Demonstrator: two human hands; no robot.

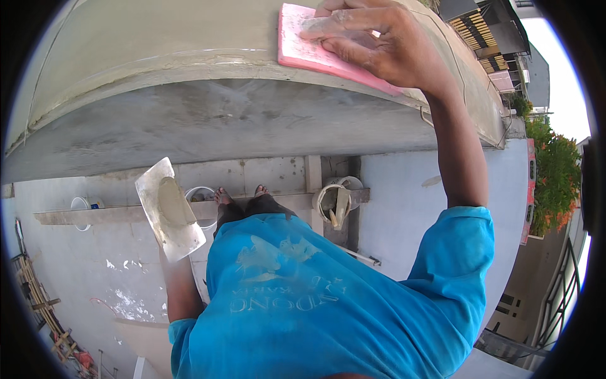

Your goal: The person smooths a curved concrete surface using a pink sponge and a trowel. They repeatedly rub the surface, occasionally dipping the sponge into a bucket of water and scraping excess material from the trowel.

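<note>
My right hand (388,41) is closed around a pink rectangular float (297,52), its fingers dusty with grey. The float lies against the fresh grey plaster (170,35), close to the curved lower edge of that surface. Lower left, a pale rectangular hawk (154,189) carries a smear of wet mortar (173,203). My left forearm (180,287) runs up beneath the hawk; the hand holding it is hidden by the board.
My feet (222,197) are at a long plank (120,216) above the floor. A bucket (319,201) with tools stands right of them, a white bucket (80,203) far left. Bamboo poles (38,294) line the left edge; a leafy plant (548,177) grows at the right.
</note>
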